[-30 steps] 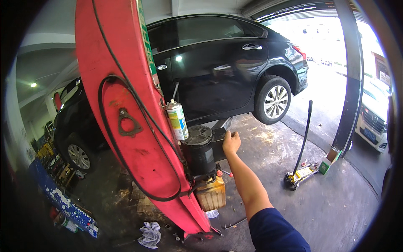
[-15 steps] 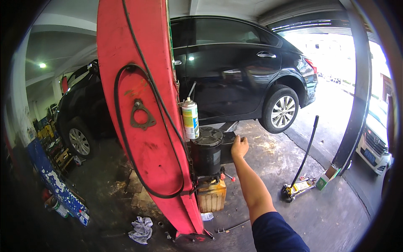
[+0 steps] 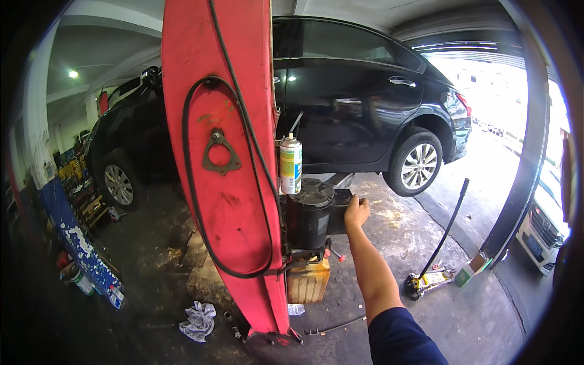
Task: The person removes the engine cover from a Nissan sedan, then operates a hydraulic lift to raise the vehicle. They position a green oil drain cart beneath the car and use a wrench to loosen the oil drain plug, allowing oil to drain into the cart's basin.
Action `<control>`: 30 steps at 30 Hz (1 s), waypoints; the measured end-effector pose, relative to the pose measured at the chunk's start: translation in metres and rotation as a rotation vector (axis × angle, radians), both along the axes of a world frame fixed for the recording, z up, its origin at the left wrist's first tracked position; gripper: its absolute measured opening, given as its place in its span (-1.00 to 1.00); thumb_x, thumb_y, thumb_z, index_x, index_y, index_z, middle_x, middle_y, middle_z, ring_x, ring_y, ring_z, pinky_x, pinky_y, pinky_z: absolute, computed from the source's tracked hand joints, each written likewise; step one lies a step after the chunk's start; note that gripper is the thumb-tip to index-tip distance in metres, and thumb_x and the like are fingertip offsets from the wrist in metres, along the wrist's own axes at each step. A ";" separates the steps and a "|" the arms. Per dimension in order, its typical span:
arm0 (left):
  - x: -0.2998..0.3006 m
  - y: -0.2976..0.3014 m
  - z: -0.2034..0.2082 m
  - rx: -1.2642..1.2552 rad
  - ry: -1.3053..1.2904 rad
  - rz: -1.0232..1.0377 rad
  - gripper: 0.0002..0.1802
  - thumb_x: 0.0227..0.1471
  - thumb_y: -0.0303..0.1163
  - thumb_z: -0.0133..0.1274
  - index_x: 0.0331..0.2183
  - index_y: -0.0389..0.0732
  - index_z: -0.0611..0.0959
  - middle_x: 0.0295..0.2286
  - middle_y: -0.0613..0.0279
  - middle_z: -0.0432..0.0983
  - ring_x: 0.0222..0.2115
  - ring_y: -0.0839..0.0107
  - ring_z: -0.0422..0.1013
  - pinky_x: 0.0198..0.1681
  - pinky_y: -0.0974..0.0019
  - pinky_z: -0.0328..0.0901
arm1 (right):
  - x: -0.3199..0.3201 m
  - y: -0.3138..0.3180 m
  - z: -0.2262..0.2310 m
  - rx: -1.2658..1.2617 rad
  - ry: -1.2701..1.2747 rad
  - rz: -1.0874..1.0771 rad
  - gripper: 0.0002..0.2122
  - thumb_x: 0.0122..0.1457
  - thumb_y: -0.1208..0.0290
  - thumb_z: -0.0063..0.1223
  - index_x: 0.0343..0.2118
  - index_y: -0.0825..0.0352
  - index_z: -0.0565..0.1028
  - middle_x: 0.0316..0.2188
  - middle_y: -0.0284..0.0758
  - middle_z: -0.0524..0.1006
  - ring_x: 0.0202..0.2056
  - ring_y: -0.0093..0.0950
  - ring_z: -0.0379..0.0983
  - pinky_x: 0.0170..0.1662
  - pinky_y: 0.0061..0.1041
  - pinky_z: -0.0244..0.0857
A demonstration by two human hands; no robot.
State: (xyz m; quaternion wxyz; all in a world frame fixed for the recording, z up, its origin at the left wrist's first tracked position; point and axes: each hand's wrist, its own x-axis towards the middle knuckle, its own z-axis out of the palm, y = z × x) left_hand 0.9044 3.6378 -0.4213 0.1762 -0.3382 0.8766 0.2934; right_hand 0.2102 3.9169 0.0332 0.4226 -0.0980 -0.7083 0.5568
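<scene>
My right hand [image 3: 357,211] reaches forward from a navy sleeve, its fingers curled closed at the right edge of a flat dark box [image 3: 339,213]. What the fingers grip, if anything, is hidden. Beside that box, a black cylindrical tank [image 3: 309,222] is fixed to a red lift post [image 3: 234,210]. A spray can [image 3: 291,167] with a white, green and yellow label stands just above the tank, against the post. Behind them is a black car [image 3: 359,109], its rear wheel [image 3: 417,162] off the floor. My left hand is not in view.
A black belt [image 3: 190,176] and a metal gasket [image 3: 220,152] hang on the post. Below the tank sits a stained yellow jug [image 3: 308,283]. A floor jack [image 3: 431,280] with a tall handle stands right, near a green box [image 3: 471,271]. A rag [image 3: 199,322] lies on the floor.
The view has turned, so the post and tank sit further right in the picture. My right hand stays closed at the dark box's edge.
</scene>
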 end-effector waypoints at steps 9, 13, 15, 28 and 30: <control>0.022 0.010 -0.005 0.010 -0.013 0.065 -0.71 -0.10 -0.16 0.23 -0.48 -0.21 0.76 -0.49 0.06 0.64 -0.46 0.22 0.53 -0.35 0.07 0.42 | 0.000 0.002 -0.002 -0.010 -0.031 0.032 -0.60 0.18 0.08 0.06 -0.43 0.45 0.49 -0.43 0.05 0.59 -0.32 0.08 0.52 -0.15 -0.01 0.34; 0.041 0.020 -0.005 0.021 -0.013 0.123 -0.71 -0.11 -0.16 0.23 -0.48 -0.22 0.76 -0.50 0.07 0.64 -0.46 0.23 0.53 -0.35 0.07 0.42 | -0.003 0.002 -0.004 0.013 -0.008 0.012 -0.58 0.19 0.07 0.04 -0.40 0.47 0.51 -0.39 0.11 0.59 -0.28 0.13 0.52 -0.13 0.02 0.33; 0.054 0.030 -0.008 0.032 -0.009 0.170 -0.71 -0.11 -0.17 0.23 -0.48 -0.22 0.76 -0.50 0.07 0.64 -0.47 0.23 0.53 -0.35 0.08 0.42 | -0.005 0.002 -0.004 -0.004 0.018 0.022 -0.57 0.18 0.08 0.04 -0.39 0.51 0.51 -0.39 0.13 0.58 -0.30 0.14 0.51 -0.15 0.02 0.31; 0.145 0.130 -0.015 0.168 0.085 0.463 -0.72 -0.13 -0.15 0.23 -0.48 -0.18 0.76 -0.52 0.10 0.64 -0.49 0.25 0.52 -0.36 0.10 0.42 | -0.017 0.003 -0.013 0.033 0.024 -0.016 -0.53 0.18 0.06 -0.01 -0.41 0.53 0.50 -0.38 0.11 0.57 -0.30 0.08 0.49 -0.13 -0.01 0.28; 0.145 0.124 -0.015 0.096 -0.024 0.196 -0.72 -0.13 -0.10 0.20 -0.47 -0.09 0.78 -0.52 0.15 0.65 -0.52 0.24 0.51 -0.37 0.11 0.43 | -0.018 0.002 -0.013 0.012 0.027 -0.026 -0.53 0.19 0.05 -0.02 -0.42 0.53 0.49 -0.37 0.12 0.57 -0.28 0.07 0.48 -0.12 -0.01 0.27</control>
